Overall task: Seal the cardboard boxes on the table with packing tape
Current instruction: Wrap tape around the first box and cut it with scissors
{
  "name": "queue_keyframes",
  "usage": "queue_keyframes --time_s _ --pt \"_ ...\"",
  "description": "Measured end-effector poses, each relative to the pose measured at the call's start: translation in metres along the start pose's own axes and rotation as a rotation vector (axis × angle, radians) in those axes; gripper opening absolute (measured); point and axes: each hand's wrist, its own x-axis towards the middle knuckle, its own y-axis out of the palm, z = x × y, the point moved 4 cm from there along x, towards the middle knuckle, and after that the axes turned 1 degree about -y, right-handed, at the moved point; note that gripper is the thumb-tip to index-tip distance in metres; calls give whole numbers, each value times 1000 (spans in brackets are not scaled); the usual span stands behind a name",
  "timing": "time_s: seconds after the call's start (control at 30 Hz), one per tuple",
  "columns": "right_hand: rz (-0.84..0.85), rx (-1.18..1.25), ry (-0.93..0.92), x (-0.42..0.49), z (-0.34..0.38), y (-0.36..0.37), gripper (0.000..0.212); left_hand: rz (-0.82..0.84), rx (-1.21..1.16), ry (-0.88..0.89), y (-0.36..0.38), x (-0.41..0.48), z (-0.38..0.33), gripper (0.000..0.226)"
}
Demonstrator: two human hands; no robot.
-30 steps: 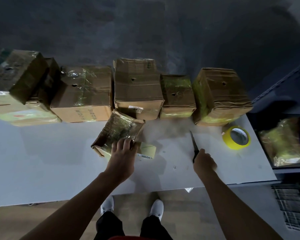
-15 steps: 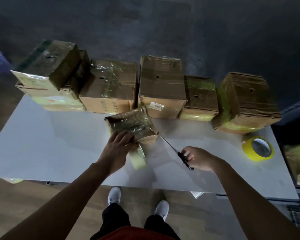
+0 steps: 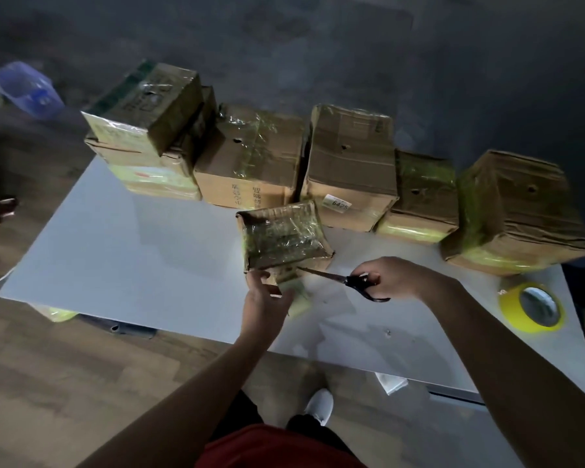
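A small cardboard box [image 3: 284, 234] wrapped in glossy tape sits on the white table [image 3: 132, 251], in front of a row of bigger boxes. My left hand [image 3: 267, 298] pinches a loose strip of tape [image 3: 294, 292] hanging off the box's near edge. My right hand [image 3: 392, 278] grips black-handled scissors [image 3: 348, 280], whose blades point left and reach the strip just below the box. A yellow roll of packing tape [image 3: 534, 307] lies flat near the table's right edge.
Several taped cardboard boxes [image 3: 352, 163] line the table's far edge, one stacked on another at the left [image 3: 146, 106]. A bluish plastic thing [image 3: 21, 87] lies on the floor at far left. My feet [image 3: 318, 405] stand under the near edge.
My right hand picked the scissors up off the table and swung the blades left to the tape strip. My left hand slid off the box top down to the strip.
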Motion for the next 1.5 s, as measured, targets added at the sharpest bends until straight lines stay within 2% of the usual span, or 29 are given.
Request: queue_keyframes --time_s 0.27,0.4,0.57,0.7,0.93,1.2,1.4,1.5 --pt "65 -96 19 0 11 -10 38 72 27 -19 -3 3 9 57" --pt "135 -80 7 4 17 -8 15 118 49 -32 -4 7 12 60" --pt "153 -64 -36 9 24 -13 10 177 39 -51 -6 11 16 62" --pt "160 -37 -23 9 27 -23 23 226 44 -39 -10 14 16 63" --pt "236 -68 -11 23 49 -19 32 250 51 -28 -10 19 16 64" --pt "262 -89 -28 35 61 -25 16 263 49 -51 -11 22 16 66" --pt "222 -123 -39 43 64 -24 29 266 68 -45 -11 21 15 67" --pt "184 -160 -60 45 66 -26 25 255 83 -49 -12 22 14 68"
